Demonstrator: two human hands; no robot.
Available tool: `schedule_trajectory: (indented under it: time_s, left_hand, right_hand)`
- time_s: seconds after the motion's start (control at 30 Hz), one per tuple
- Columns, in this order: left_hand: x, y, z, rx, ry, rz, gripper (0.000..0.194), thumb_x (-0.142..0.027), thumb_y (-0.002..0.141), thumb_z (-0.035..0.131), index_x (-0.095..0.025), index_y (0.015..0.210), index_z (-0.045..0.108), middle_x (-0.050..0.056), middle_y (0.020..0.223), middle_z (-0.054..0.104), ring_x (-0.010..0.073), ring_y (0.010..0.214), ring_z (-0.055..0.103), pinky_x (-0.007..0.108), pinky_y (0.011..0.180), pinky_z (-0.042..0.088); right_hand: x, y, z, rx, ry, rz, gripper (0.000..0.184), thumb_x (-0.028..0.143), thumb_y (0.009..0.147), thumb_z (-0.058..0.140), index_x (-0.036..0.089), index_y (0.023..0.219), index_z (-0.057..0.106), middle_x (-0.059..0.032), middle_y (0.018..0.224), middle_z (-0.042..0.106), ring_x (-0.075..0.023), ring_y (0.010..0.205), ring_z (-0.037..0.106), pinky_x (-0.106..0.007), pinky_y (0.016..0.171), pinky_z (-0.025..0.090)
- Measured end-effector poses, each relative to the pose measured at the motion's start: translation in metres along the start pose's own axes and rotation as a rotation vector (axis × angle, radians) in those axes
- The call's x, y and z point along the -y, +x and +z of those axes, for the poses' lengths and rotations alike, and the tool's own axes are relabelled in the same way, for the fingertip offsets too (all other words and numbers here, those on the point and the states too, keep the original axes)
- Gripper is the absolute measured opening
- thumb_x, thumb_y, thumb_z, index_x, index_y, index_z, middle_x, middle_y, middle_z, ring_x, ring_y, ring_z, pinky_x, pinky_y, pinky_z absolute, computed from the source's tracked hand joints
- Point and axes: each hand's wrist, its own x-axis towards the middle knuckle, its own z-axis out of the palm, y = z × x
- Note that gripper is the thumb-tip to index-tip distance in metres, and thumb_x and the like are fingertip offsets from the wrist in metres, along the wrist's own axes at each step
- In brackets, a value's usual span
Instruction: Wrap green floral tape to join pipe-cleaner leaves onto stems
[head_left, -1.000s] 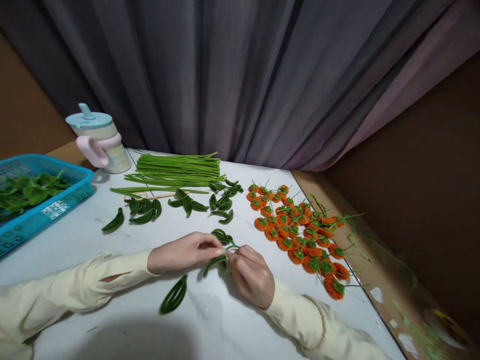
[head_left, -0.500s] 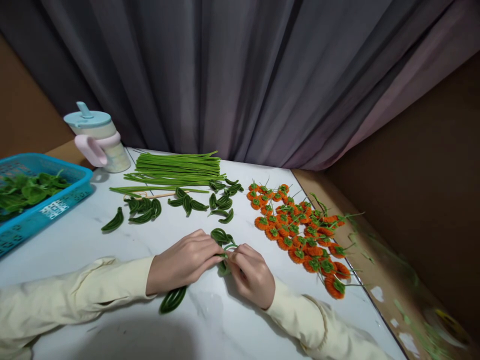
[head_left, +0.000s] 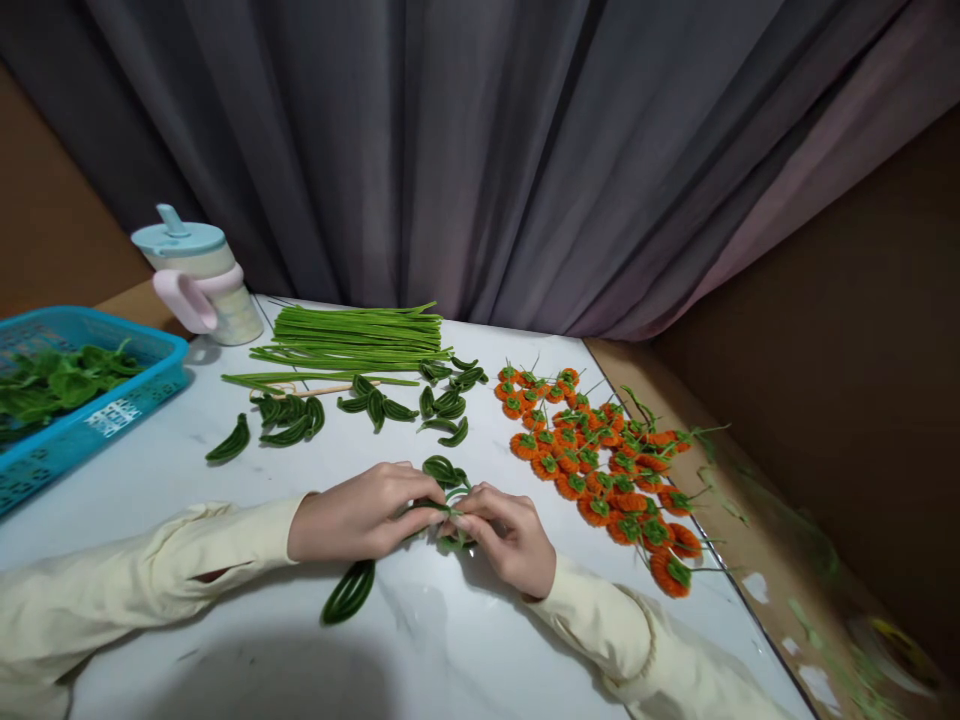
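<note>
My left hand [head_left: 367,510] pinches a dark green fuzzy leaf, seemingly bent from pipe cleaner, above the front middle of the table. Facing it, my right hand [head_left: 510,535] has thumb and forefinger closed at the same spot, where a thin green strand shows. The fingertips almost meet, so exactly what each one grips is partly hidden. Just beyond the fingers lies a dark green looped leaf [head_left: 442,470]. Another dark green leaf [head_left: 349,592] rests on the tabletop nearer me, below my left wrist.
Several dark green leaf clusters [head_left: 375,403] lie ahead, before a bundle of light green pipe cleaners [head_left: 356,332]. Orange fuzzy pumpkin-like pieces [head_left: 592,482] with green tops spread to the right. On the left stand a blue basket [head_left: 150,378] of green leaves and a lidded cup [head_left: 236,315].
My left hand has shifted slightly up, and its fingers have straightened so that more of the leaf shows. The right hand's fingers have turned a little at the joining spot.
</note>
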Motion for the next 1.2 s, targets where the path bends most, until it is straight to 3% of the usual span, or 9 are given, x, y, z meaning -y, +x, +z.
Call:
schedule_trajectory:
  time_s: [0.1,0.2,0.47,0.57,0.67,0.77,0.87,0.97,1.2]
  left_hand:
    - [0.001,0.0,0.001,0.007,-0.029,-0.028,0.02,-0.024,0.089,0.042,-0.014,0.091,0.059,0.005,0.08,0.064,0.0154,0.072,0.057,0.023,0.066,0.04]
    - [0.003,0.0,0.003,-0.001,0.001,0.008,0.02,-0.023,0.09,0.041,-0.013,0.092,0.058,0.007,0.081,0.063,0.0167,0.075,0.057,0.025,0.067,0.041]
    - [0.004,-0.002,0.01,-0.071,0.086,0.031,0.024,-0.024,0.091,0.04,-0.014,0.109,0.052,0.008,0.09,0.063,0.0181,0.08,0.057,0.028,0.071,0.043]
    - [0.003,-0.002,0.012,-0.075,0.1,0.061,0.025,-0.022,0.091,0.038,-0.015,0.107,0.056,0.008,0.086,0.064,0.0177,0.078,0.057,0.03,0.075,0.042]
    - [0.002,0.0,0.012,-0.097,-0.014,-0.054,0.022,-0.025,0.088,0.043,-0.016,0.1,0.058,0.007,0.089,0.064,0.0169,0.079,0.057,0.027,0.073,0.043]
    - [0.004,0.004,0.011,-0.037,-0.231,-0.266,0.024,-0.034,0.087,0.044,-0.016,0.094,0.059,0.003,0.081,0.063,0.013,0.069,0.055,0.022,0.062,0.042]
    - [0.006,0.007,0.01,0.024,-0.387,-0.35,0.025,-0.035,0.087,0.044,-0.015,0.091,0.058,0.001,0.076,0.06,0.0119,0.067,0.053,0.02,0.059,0.041]
    - [0.009,0.005,0.013,-0.011,-0.336,-0.282,0.018,-0.031,0.084,0.05,-0.016,0.092,0.056,0.002,0.082,0.059,0.013,0.074,0.052,0.022,0.066,0.042]
    - [0.028,-0.004,0.039,-0.321,0.087,0.124,0.018,-0.021,0.091,0.039,-0.015,0.095,0.056,0.008,0.089,0.058,0.0176,0.085,0.05,0.032,0.078,0.042]
  right_hand:
    - [0.0,0.0,0.001,0.046,0.191,0.202,0.016,0.03,0.083,0.053,0.015,0.076,0.056,-0.0062,0.062,0.068,-0.0135,0.053,0.06,-0.024,0.054,0.046]
    - [-0.002,0.0,0.004,0.057,0.292,0.3,0.021,0.036,0.08,0.058,0.015,0.076,0.054,-0.006,0.06,0.068,-0.0137,0.052,0.06,-0.025,0.055,0.046]
    - [-0.001,0.0,0.006,0.032,0.24,0.356,0.022,0.036,0.079,0.058,0.016,0.071,0.051,-0.0048,0.058,0.067,-0.0125,0.049,0.057,-0.025,0.053,0.045]
    - [-0.001,0.001,0.006,0.008,0.218,0.35,0.02,0.033,0.079,0.058,0.017,0.071,0.051,-0.0042,0.058,0.067,-0.0127,0.049,0.058,-0.025,0.053,0.046]
    - [-0.002,0.0,0.006,-0.041,0.134,0.314,0.017,0.029,0.08,0.056,0.017,0.068,0.05,-0.004,0.058,0.067,-0.0121,0.048,0.057,-0.024,0.051,0.046]
    - [-0.002,-0.002,0.006,-0.09,0.001,0.248,0.016,0.024,0.081,0.053,0.018,0.066,0.051,-0.0041,0.059,0.067,-0.0122,0.05,0.058,-0.023,0.05,0.046]
    - [-0.002,-0.003,0.007,-0.113,-0.074,0.179,0.014,0.022,0.082,0.051,0.017,0.069,0.053,-0.0047,0.062,0.068,-0.0128,0.052,0.059,-0.023,0.051,0.046]
    - [-0.002,-0.002,0.008,-0.089,-0.034,0.214,0.012,0.025,0.082,0.051,0.017,0.074,0.053,-0.0035,0.061,0.067,-0.0127,0.052,0.059,-0.024,0.053,0.046]
    - [-0.009,-0.001,0.006,-0.062,0.44,0.455,0.031,0.04,0.074,0.064,0.017,0.084,0.047,-0.002,0.062,0.068,-0.0133,0.053,0.06,-0.027,0.056,0.047]
